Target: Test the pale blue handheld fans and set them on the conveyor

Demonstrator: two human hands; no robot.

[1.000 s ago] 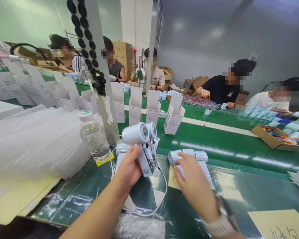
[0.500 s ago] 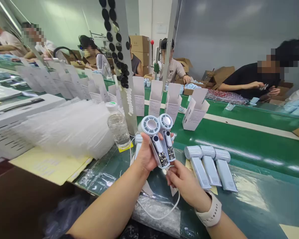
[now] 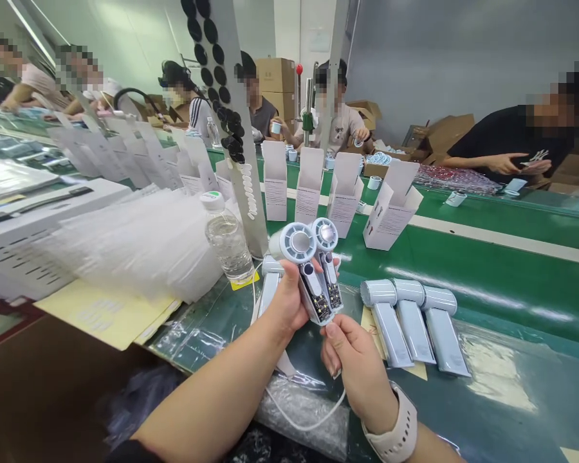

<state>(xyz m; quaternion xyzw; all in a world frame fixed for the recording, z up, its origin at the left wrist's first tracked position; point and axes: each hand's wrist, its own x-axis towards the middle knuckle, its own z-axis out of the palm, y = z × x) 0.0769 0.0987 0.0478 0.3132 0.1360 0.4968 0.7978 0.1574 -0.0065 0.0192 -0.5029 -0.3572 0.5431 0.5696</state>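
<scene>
My left hand [image 3: 288,305] is closed around two light blue handheld fans, held side by side and tilted. The nearer handheld fan [image 3: 300,244] and the farther handheld fan [image 3: 326,235] both show bare circuit boards on their handles. At the lower end of the nearer one, my right hand [image 3: 359,366] pinches the end of a white cable [image 3: 313,427], whose plug is hidden by the fingers. The cable loops below my hands. Another light blue fan [image 3: 271,270] lies behind my left wrist. Three wrapped fans [image 3: 417,321] lie in a row to the right.
A water bottle [image 3: 228,241] stands beside a metal post [image 3: 248,193]. White plastic sleeves [image 3: 139,244] are piled at left. Several open white boxes [image 3: 388,212] stand along the green conveyor belt [image 3: 492,276]. Several people work across the belt, with cardboard cartons [image 3: 276,77] behind.
My right hand has turned slightly and moved closer against the fan's lower end. The two fans stay in my left hand. The camera view has shifted a little.
</scene>
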